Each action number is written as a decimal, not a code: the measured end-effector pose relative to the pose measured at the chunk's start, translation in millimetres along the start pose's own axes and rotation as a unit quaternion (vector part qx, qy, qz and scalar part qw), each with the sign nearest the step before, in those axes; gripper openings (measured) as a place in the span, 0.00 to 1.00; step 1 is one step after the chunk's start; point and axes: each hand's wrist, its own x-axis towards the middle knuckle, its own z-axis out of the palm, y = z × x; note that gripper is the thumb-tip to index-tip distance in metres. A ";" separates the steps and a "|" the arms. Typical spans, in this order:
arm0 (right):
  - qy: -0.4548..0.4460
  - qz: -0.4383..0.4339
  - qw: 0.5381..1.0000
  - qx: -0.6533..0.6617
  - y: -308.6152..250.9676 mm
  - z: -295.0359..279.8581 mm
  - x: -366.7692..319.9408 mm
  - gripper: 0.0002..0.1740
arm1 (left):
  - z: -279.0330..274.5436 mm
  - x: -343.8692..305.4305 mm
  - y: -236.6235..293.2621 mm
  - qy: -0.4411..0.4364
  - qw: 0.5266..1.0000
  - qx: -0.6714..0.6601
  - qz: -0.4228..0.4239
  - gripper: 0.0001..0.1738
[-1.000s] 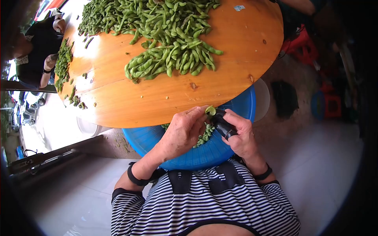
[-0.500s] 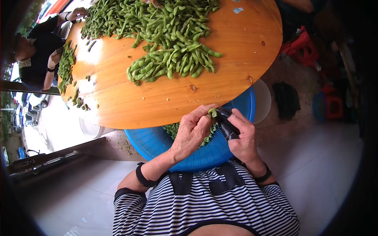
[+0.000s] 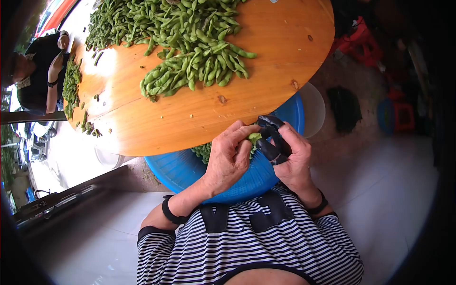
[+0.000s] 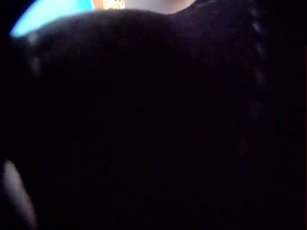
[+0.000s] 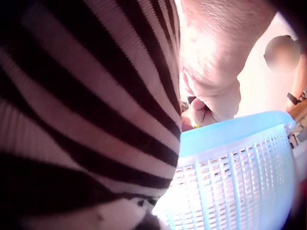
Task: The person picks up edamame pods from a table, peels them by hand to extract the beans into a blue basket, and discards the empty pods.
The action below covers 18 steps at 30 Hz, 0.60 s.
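A green pod (image 3: 254, 137) is pinched by the left hand (image 3: 228, 154) over a blue basket (image 3: 175, 171). The right hand (image 3: 295, 154), with black coverings (image 3: 271, 151) on its thumb and fingers, meets the pod from the right, thumb and fingers curled at its end. Shelled green beans (image 3: 203, 152) lie in the basket beneath the hands. In the right wrist view the basket's side (image 5: 230, 177) shows, with a hand (image 5: 211, 103) above its rim. The left wrist view is mostly dark.
A wooden table (image 3: 199, 107) overhangs the basket and bears a large heap of pods (image 3: 190, 42). Another person (image 3: 42, 76) sits at its left by a smaller pile (image 3: 72, 85). A pale tub (image 3: 314, 111) and red stools (image 3: 363, 45) stand right.
The head view has shifted slightly. The right hand's covered fingers have spread from the thumb, and the pod sits lower between the hands. The other person's hands have drawn back from the heap.
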 end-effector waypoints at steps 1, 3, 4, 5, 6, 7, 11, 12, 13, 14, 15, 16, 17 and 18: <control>0.011 0.014 0.999 -0.040 -2.6 0.1 0.2 0.17 | -0.5 -1.0 2.5 -0.015 0.999 0.046 0.021 0.20; 0.028 -0.025 0.998 -0.057 8.6 4.1 2.2 0.17 | -1.1 -2.0 -0.2 -0.019 0.999 0.040 0.019 0.20; 0.024 -0.034 0.998 -0.049 12.1 3.2 2.8 0.17 | -1.4 -2.5 -1.2 -0.020 0.999 0.035 0.015 0.20; 0.020 -0.043 0.998 -0.040 13.9 2.3 3.9 0.18 | -1.7 -4.1 -1.2 -0.020 0.999 0.034 0.015 0.20; 0.007 -0.025 1.000 0.002 11.6 0.6 5.8 0.19 | -2.2 -6.9 -0.6 -0.050 0.997 -0.044 -0.046 0.19; 0.005 -0.025 1.000 0.002 9.6 -2.1 5.7 0.19 | -3.5 -9.0 0.3 -0.078 0.984 -0.122 -0.106 0.18; 0.080 0.143 0.982 0.093 10.2 -41.1 5.5 0.23 | -25.2 -8.7 5.2 -0.136 0.988 -0.052 -0.042 0.17; 0.086 0.138 0.982 0.097 16.7 -60.7 5.3 0.23 | -35.0 -5.5 4.4 -0.207 0.977 0.034 0.041 0.15; 0.136 0.175 0.969 0.112 21.9 -75.6 3.4 0.22 | -42.9 -1.6 3.6 -0.275 0.946 0.118 0.122 0.13; 0.112 0.158 0.979 0.061 32.5 -98.0 1.1 0.19 | -48.4 4.3 8.1 -0.261 0.953 0.089 0.126 0.10; 0.119 0.132 0.977 -0.117 34.9 -110.6 4.9 0.18 | -54.0 11.7 13.4 -0.259 0.954 0.089 0.125 0.10; 0.119 0.133 0.960 -0.217 36.8 -121.7 4.8 0.19 | -59.4 20.5 18.5 -0.176 0.965 0.159 0.108 0.10; 0.119 0.132 0.932 -0.314 37.6 -128.0 4.9 0.19 | -63.4 31.6 20.6 -0.092 0.965 0.227 0.090 0.09; 0.118 0.130 0.933 -0.315 38.8 -128.2 5.3 0.19 | -66.0 46.9 15.1 -0.045 0.949 0.280 0.134 0.10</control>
